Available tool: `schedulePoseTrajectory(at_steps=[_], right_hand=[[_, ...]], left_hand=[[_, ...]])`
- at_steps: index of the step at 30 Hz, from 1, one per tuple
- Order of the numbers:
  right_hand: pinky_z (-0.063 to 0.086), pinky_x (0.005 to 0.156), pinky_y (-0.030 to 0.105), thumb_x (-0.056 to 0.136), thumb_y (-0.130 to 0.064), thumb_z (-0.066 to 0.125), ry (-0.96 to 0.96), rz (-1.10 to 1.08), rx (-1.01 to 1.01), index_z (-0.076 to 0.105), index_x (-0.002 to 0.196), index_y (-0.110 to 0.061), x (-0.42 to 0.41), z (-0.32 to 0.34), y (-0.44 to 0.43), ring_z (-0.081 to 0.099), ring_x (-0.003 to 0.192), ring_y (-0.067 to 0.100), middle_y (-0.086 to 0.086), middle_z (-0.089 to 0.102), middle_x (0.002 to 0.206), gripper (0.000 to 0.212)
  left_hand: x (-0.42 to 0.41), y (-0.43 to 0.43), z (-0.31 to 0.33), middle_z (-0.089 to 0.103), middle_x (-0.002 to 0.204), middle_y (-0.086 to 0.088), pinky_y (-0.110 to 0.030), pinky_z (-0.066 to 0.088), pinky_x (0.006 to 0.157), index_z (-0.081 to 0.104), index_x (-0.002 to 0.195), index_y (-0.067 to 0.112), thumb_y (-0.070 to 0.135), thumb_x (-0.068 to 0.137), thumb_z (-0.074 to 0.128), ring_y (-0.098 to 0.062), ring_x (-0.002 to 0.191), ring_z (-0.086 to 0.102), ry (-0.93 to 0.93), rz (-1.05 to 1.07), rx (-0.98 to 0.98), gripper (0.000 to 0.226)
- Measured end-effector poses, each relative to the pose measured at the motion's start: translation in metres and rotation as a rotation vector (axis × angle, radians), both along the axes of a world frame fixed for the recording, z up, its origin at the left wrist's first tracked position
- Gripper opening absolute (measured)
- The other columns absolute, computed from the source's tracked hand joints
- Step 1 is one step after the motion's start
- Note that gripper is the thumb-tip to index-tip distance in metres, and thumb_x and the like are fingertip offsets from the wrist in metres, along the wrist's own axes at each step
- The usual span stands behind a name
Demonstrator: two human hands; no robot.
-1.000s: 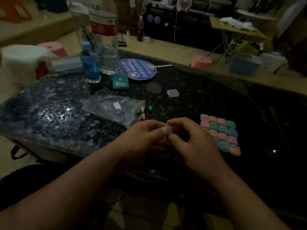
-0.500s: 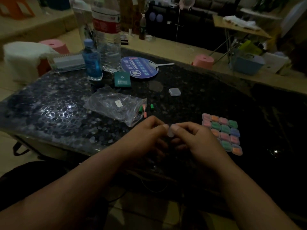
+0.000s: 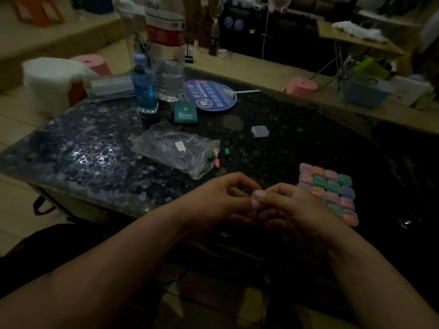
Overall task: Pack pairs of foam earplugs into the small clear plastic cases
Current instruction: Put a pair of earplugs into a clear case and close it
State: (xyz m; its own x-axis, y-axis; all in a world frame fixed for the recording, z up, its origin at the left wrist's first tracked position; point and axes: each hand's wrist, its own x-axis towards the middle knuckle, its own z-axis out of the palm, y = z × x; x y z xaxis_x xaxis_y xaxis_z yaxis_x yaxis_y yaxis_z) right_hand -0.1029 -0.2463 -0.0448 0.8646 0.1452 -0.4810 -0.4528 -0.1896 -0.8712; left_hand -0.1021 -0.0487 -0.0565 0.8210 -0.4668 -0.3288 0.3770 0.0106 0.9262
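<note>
A small clear case (image 3: 253, 200) is pinched between the curled fingertips of the left hand (image 3: 221, 203) and the right hand (image 3: 294, 210), probably for closing; its content cannot be told. Filled cases (image 3: 327, 193) are gridded just right, and loose earplugs (image 3: 217, 155) are left farther, beside the plastic bag (image 3: 175, 148).

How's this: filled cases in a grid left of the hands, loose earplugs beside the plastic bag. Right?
No. The head view shows the grid of filled cases to the right of the left hand and right hand, not left. The loose earplugs do lie beside the plastic bag.
</note>
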Motion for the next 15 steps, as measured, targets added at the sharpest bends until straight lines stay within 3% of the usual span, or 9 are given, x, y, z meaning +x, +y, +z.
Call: schedulePoseTrajectory(at_steps=[7,11,15], right_hand=[[0.054,0.066,0.030,0.092,-0.023,0.079,0.041,0.031,0.053,0.064,0.099,-0.010,-0.0017,0.0039,-0.0030,0.069,0.079,0.025,0.015,0.075,0.088,0.021],[0.052,0.064,0.030,0.093,-0.021,0.079,0.032,0.036,0.055,0.064,0.099,-0.010,-0.0022,0.0021,-0.0004,0.069,0.073,0.022,0.011,0.075,0.082,0.019],[0.052,0.062,0.030,0.094,-0.017,0.077,0.021,0.023,0.034,0.065,0.097,-0.010,-0.0009,-0.0012,0.0035,0.067,0.071,0.021,0.010,0.073,0.079,0.015]], left_hand=[[-0.0032,-0.0016,0.0040,0.065,0.112,-0.019,-0.032,0.064,0.080,0.058,0.122,0.002,-0.003,0.096,0.064,-0.029,0.096,0.067,0.083,0.000,-0.091,0.027],[-0.0033,-0.0027,0.0035,0.062,0.108,-0.019,-0.034,0.062,0.081,0.057,0.118,0.004,-0.005,0.096,0.063,-0.033,0.099,0.061,0.085,0.020,-0.098,0.025],[-0.0024,-0.0037,0.0018,0.068,0.096,-0.013,-0.034,0.063,0.077,0.058,0.113,0.006,-0.003,0.095,0.063,-0.027,0.087,0.067,0.079,0.041,-0.070,0.020]])
